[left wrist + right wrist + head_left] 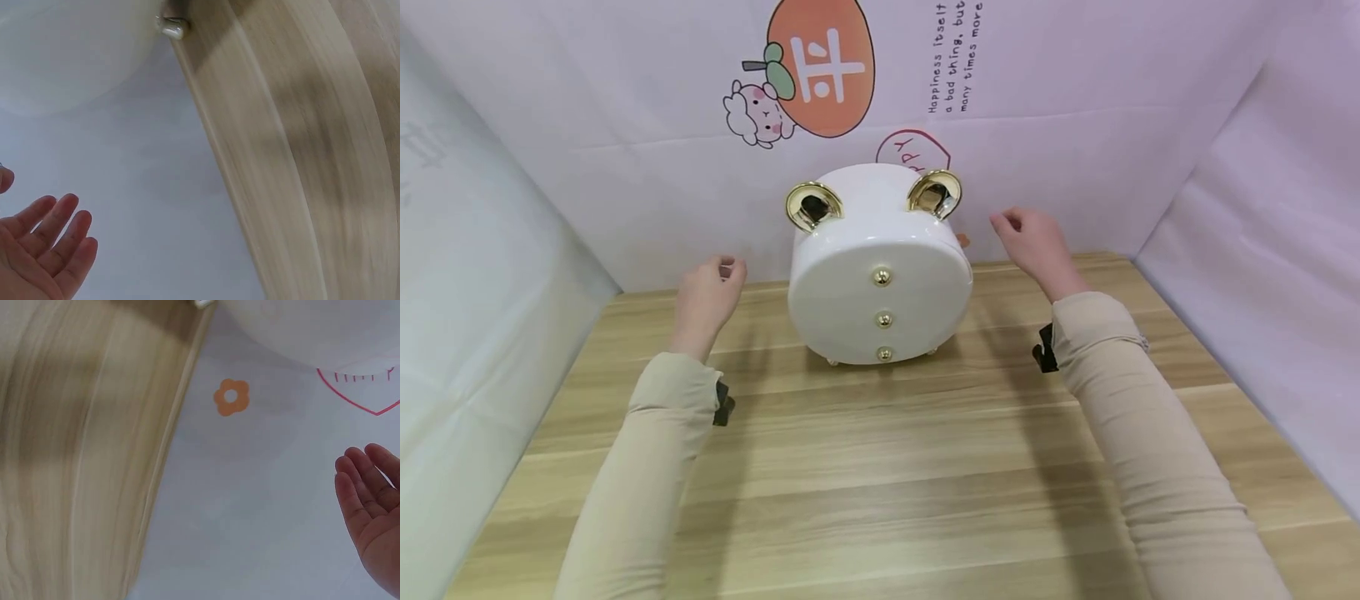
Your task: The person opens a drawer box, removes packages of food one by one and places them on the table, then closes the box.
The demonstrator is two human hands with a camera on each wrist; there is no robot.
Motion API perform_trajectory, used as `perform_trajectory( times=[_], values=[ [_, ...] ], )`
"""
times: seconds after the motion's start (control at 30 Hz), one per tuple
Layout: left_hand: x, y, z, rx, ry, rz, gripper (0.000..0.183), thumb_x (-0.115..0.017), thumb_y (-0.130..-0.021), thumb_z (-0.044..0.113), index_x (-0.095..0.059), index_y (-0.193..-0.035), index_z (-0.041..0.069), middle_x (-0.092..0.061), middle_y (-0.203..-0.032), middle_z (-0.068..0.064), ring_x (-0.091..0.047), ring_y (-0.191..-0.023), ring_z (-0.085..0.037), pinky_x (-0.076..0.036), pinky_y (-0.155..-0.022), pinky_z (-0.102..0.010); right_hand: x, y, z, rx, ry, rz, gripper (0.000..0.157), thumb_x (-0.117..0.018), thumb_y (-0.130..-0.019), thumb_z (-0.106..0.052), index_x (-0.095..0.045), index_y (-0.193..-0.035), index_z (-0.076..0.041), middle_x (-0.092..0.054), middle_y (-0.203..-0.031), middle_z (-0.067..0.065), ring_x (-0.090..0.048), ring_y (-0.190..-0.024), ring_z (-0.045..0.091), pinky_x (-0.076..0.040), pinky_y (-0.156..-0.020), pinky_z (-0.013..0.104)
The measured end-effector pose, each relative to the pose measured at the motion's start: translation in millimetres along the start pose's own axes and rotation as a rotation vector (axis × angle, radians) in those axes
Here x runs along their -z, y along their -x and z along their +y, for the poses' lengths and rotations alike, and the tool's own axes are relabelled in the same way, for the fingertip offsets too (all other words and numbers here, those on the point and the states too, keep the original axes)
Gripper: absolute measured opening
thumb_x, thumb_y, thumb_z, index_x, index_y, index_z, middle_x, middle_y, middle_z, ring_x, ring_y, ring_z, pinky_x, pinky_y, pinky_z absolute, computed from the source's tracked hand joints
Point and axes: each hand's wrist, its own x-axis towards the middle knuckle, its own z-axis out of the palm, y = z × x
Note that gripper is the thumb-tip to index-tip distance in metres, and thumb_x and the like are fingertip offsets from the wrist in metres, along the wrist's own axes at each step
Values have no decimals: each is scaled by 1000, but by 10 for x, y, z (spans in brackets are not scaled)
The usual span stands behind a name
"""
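A glossy white rounded box (842,308) with gold ear-shaped pieces on top, gold knobs down its front and small gold feet stands at the back of the table. To its left, apart from it, is my left hand (709,293), its fingers loosely bent and holding nothing. My right hand (1032,246) hovers on the other side, a little higher, also with nothing in it. In the left wrist view the fingers (65,240) are relaxed, palm showing, below the box's white side (69,56). The right wrist view shows similarly relaxed fingers (369,481) near the box (300,328).
A wood-grain table (880,475) spreads in front of the box. White cloth with printed cartoons and lettering (955,58) hangs behind it, and plain cloth walls (1277,217) enclose the sides. Dark wrist straps (1047,348) sit at both sleeve cuffs.
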Motion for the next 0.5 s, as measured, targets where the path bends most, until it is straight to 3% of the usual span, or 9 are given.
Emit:
perform_trajectory(
  times=[0.2,0.37,0.5],
  values=[
    [10,80,51,2,136,86,60,-28,-100,46,-53,-129,0,-60,-125,-21,-58,-109,-36,-51,-90,-48,20,-16,-145,46,-75,41,62,-31,-101,-49,-51,-135,-1,-56,-134,22,-49,-125,37,-41,-105,52],
    [-30,133,124,-2,246,140,51,-34,-100,44,-59,-115,2,-66,-104,-14,-60,-88,-24,-48,-70,-30,5,-31,-291,46,-184,71,56,-31,-102,-46,-59,-126,-4,-62,-123,19,-57,-116,30,-45,-102,45],
    [-83,189,227,-11,357,157,44,-37,-100,40,-61,-101,3,-65,-88,-7,-60,-74,-12,-49,-64,-20,-4,-34,-391,33,-267,73,57,-29,-102,-46,-60,-125,-4,-62,-121,17,-58,-113,26,-46,-102,38]
  ],
)
